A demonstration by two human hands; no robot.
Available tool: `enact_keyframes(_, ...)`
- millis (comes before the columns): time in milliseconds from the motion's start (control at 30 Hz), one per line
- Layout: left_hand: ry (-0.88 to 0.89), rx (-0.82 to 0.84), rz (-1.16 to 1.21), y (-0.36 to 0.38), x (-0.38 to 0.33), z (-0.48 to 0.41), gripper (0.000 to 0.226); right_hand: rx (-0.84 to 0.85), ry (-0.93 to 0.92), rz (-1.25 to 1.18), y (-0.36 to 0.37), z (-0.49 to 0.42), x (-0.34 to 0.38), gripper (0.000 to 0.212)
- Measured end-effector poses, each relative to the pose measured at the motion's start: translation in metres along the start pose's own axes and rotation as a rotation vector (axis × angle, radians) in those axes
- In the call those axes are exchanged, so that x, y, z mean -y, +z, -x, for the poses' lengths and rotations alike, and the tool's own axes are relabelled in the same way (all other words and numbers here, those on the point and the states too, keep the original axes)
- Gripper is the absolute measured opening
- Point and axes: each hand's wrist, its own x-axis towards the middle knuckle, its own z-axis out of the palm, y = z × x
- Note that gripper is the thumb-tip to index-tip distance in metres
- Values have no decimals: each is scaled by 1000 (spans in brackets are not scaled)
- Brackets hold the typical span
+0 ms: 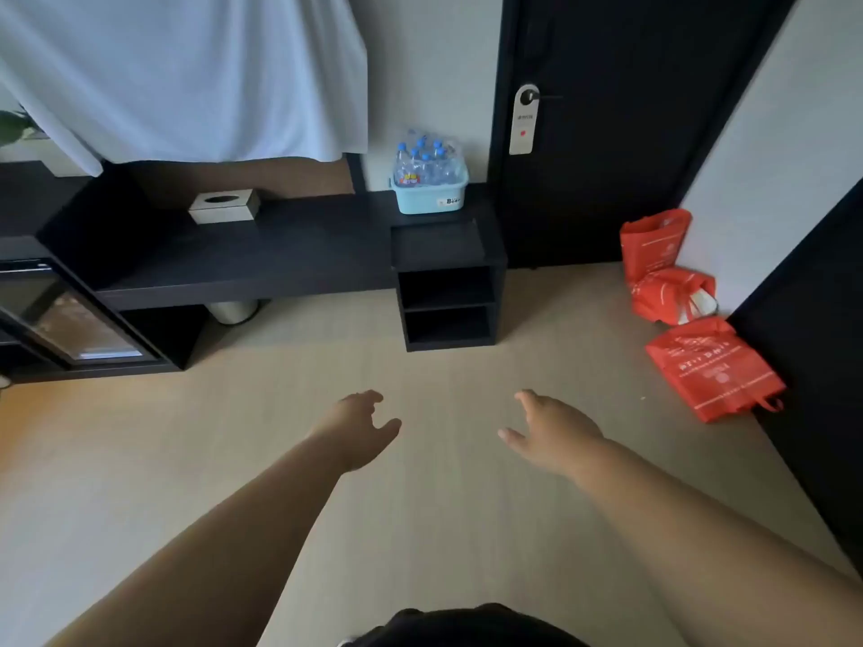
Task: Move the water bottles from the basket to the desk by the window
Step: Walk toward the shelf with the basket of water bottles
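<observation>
A light blue basket [429, 199] stands on the right end of a long black desk [261, 254], against the wall. Several clear water bottles with blue caps [426, 162] stand packed inside it. My left hand [362, 427] and my right hand [553, 431] are stretched out over the wooden floor, well short of the desk and basket. Both hands hold nothing and their fingers are spread.
A tissue box [225, 206] sits on the desk to the left of the basket. A black open-shelf unit [448, 301] stands under the basket. Red shopping bags [672, 277] lie on the floor by a dark door [621, 133]. A white cloth [187, 72] hangs above the desk.
</observation>
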Motion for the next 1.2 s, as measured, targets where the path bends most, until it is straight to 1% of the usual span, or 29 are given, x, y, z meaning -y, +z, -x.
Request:
enact_keyframes(133, -56, 13, 10, 11, -9, 1, 67, 50, 8, 27, 5, 4, -15, 78)
enact_keyframes(233, -72, 9, 21, 18, -16, -3, 67, 54, 9, 28, 4, -1, -26, 78)
enact_keyframes(400, -70, 23, -8, 22, -20, -10, 67, 65, 14, 9, 2, -15, -30, 78)
enact_keyframes(600, -36, 36, -74, 20, -13, -41, 68, 101, 21, -7, 0, -43, -25, 78)
enact_keyframes(867, 4, 50, -131, 1, 4, -125, 70, 131, 25, 64, -11, -118, -14, 80)
enact_keyframes(1000, 21, 65, -155, -23, 19, -176, 72, 145, 35, 85, -23, -171, 5, 80)
enact_keyframes(1200, 43, 103, -254, -66, 45, -243, 75, 147, 42, 72, -42, -244, 41, 74)
